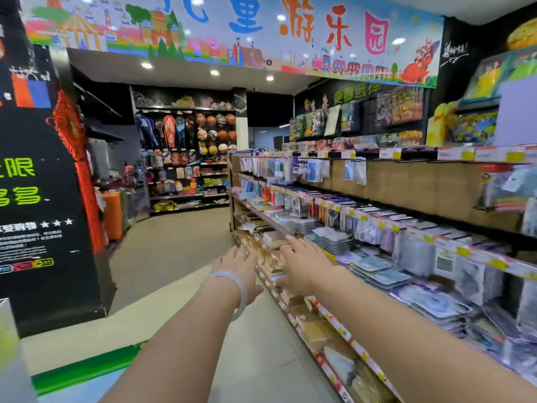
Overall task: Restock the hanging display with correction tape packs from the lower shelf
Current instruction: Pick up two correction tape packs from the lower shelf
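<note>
Both arms reach forward into the aisle, side by side and apart. The left hand [238,271] is flat with its fingers straight, holding nothing; a pale bangle [235,289] sits at the wrist and a ring on one finger. The right hand [305,269] is likewise spread and empty, its fingers stretched over the front edge of the lower shelf [334,321] on the right.

That shelf edge runs away from the person in a line of red and yellow price tags. On the shelf lie flat packs [380,274] in stacks, just beside the right hand; the frame is blurred, so it cannot be told which of them are correction tape. Above them, a row of packs hangs on the hanging display [290,170] against a wooden back panel, with bare panel showing further right.

To the left of the shelf edge the pale floor [174,242] lies open down the aisle to a far wall of balls and rackets [215,132]. A tall black sign board [43,184] bounds the aisle on the left, its corner near the left forearm.
</note>
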The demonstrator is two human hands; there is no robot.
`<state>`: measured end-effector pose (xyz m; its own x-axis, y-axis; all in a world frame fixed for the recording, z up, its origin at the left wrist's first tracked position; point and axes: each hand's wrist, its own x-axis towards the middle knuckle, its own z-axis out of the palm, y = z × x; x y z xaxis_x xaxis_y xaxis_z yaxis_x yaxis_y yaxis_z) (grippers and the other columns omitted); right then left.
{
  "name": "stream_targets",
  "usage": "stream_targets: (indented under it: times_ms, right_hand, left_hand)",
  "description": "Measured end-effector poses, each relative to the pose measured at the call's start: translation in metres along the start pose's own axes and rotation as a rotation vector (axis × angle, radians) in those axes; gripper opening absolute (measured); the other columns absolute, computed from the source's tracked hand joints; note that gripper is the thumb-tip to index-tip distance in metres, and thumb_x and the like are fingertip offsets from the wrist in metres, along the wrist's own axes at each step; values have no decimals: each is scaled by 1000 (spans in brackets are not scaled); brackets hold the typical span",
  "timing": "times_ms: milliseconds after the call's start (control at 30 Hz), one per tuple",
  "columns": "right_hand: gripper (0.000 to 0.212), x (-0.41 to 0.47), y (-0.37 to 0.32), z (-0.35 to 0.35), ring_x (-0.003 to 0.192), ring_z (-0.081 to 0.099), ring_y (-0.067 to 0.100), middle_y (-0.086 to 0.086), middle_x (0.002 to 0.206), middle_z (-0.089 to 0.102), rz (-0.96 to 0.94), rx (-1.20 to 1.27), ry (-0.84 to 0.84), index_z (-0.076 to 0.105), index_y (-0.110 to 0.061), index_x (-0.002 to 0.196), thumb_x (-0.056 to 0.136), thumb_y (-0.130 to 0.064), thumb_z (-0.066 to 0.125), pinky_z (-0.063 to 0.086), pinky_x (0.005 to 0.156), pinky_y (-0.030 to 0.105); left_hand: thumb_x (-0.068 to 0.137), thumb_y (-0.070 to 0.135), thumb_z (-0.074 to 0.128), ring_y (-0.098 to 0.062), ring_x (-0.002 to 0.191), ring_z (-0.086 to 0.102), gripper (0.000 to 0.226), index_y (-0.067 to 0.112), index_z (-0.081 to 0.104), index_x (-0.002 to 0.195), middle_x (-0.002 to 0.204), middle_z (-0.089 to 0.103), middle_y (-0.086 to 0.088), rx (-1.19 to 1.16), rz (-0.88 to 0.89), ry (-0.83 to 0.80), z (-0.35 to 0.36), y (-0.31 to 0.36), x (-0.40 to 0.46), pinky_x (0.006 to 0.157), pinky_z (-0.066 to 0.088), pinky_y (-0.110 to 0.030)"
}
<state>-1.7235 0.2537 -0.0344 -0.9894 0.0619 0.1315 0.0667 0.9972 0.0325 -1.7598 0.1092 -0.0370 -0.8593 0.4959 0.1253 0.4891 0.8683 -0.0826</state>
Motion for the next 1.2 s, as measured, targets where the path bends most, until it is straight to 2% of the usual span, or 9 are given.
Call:
stream_targets:
  times_ms: [233,300,433,700,933,1033,1200]
  right_hand:
    - [71,153,37,24,145,9,30,13,155,15,10,-27,-12,22,-13,146,90,-46,52,13,118,47]
    - [70,199,46,24,145,7,30,13,156,12,13,-32,-34,23,-11,146,91,-45,51,11,118,47]
    - [64,290,65,27,140,17,31,13,148,24,9,-30,3,31,-13,140,90,-48,51,18,115,45]
    - [71,426,84,60,143,12,30,12,153,18,-15,-49,-46,25,-14,146,90,-48,51,14,117,46]
    - [65,550,102,93,136,23,31,11,140,30,54,-27,-88,32,-14,140,90,-50,51,24,111,45]
    - [65,609,109,100,137,22,31,11,146,28,84,-38,-98,30,-14,141,90,-49,51,24,112,46]
    - [71,686,128,122,137,24,32,14,147,27,155,-28,-130,27,-15,144,89,-57,47,25,112,45]
  left_hand:
    - [93,42,49,-23,146,3,74,18,7,149,157,8,-6,-4,41,-3,28,-21,153,116,16,-40]
    - [92,42,49,-23,146,4,73,17,10,149,157,10,-7,-3,28,7,25,-33,200,116,17,-41]
    - [91,42,51,-24,143,12,66,18,20,144,153,19,-7,-20,17,63,21,-55,285,112,22,-41]
    - [92,43,50,-24,146,6,73,17,12,148,156,11,-8,-39,11,1,57,-92,423,114,18,-41]
    - [91,45,49,-25,144,11,71,16,15,147,154,15,-10,-30,77,10,89,-137,552,114,22,-41]
    - [93,42,49,-25,146,4,75,15,8,150,157,7,-11,-41,103,-6,91,-159,612,117,17,-41]
    - [93,42,48,-26,145,9,73,14,10,149,155,13,-9,2,174,-43,116,-178,701,116,19,-43]
